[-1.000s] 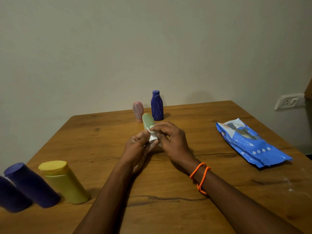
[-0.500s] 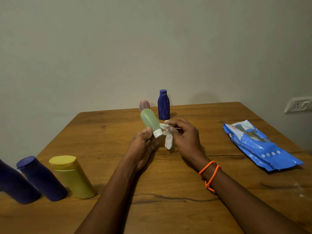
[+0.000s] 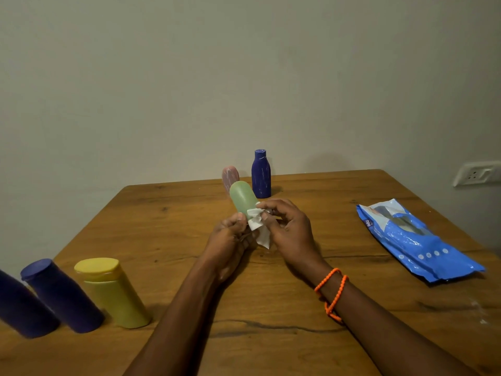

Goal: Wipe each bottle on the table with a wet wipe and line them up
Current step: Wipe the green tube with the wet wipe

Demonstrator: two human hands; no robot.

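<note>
We have the small green bottle (image 3: 242, 197) lifted off the tabletop (image 3: 271, 308), held upside down and tilted so that its rounded bottom points up and away toward the wall. Our left hand (image 3: 230, 240) grips it low down at the cap end, fingers curled round it. Our right hand (image 3: 287, 229) pinches the white wet wipe (image 3: 257, 223) against the bottle just above that grip, with a loose tail of the wipe hanging below.

Behind the green bottle, a pink bottle (image 3: 230, 176) and a dark blue bottle (image 3: 260, 175) stand close together near the far edge. Well to the left of the green bottle and nearer to us stand a yellow bottle (image 3: 111, 291) and two dark blue bottles (image 3: 62, 294) in a row. The blue pack of wipes (image 3: 417, 240) lies well to the right of it.

We judge the green bottle light and smooth, likely slippery once wet, and perhaps soft enough to give under a squeeze. The cap end looks the firmest place to hold while the wipe travels up the body. The wipe itself is limp and will bunch, so it wants wrapping round the bottle, not dabbing.
</note>
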